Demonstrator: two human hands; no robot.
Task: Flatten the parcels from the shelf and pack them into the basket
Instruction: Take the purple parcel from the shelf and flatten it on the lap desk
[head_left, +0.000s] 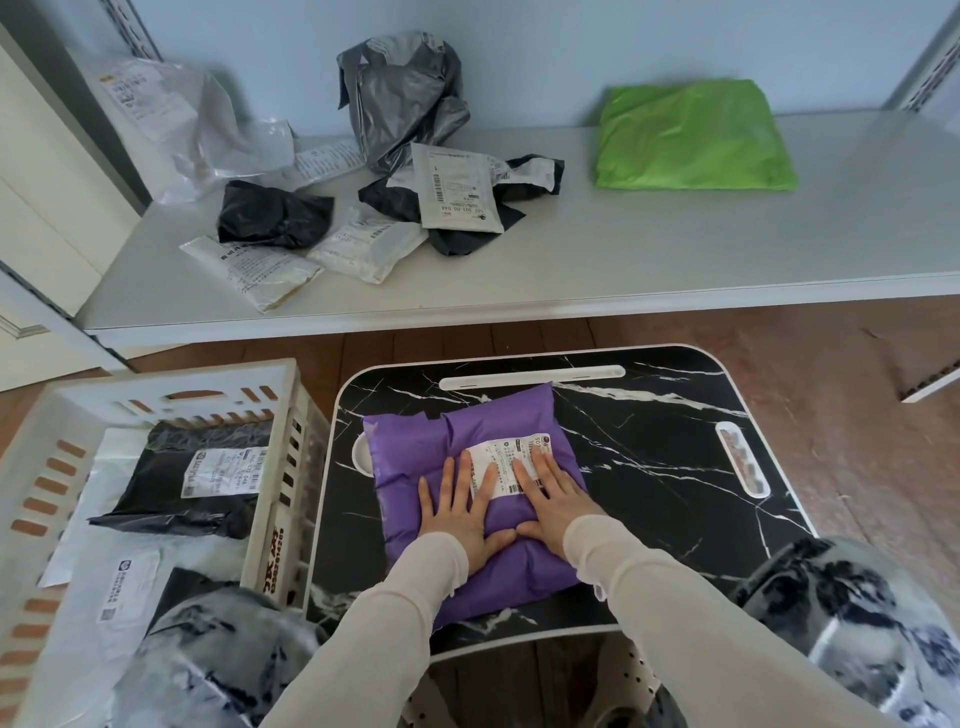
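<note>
Both hands work at 6 o'clock in the view, sleeves pale. The left hand (457, 519) lies flat on the purple parcel (415, 447), fingers straight and spread, grasping nothing. The right hand (553, 504) lies just beside it in the same state, fingers extended, palm down, and the thumbs nearly meet. The right fingertips overlap the white shipping label (506, 452) on the parcel's top face. The purple parcel looks puffy and creased. It rests left of centre on a black marble-pattern table (649, 415) with a white rim. At 8 o'clock, close against the table's left edge, stands the white slotted basket (234, 376). It holds a black parcel (156, 457), label up, lying on a white parcel (130, 582). Farther out, across 10 to 2 o'clock, runs the pale shelf (623, 249). On it at 1 o'clock lies a green parcel (693, 135), well apart from the rest. At 11 to 12 o'clock there is a loose heap: a crumpled grey parcel (405, 93), a black wad (272, 213), two white mailers (363, 244), and a clear bag (197, 119) at the back left.
</note>
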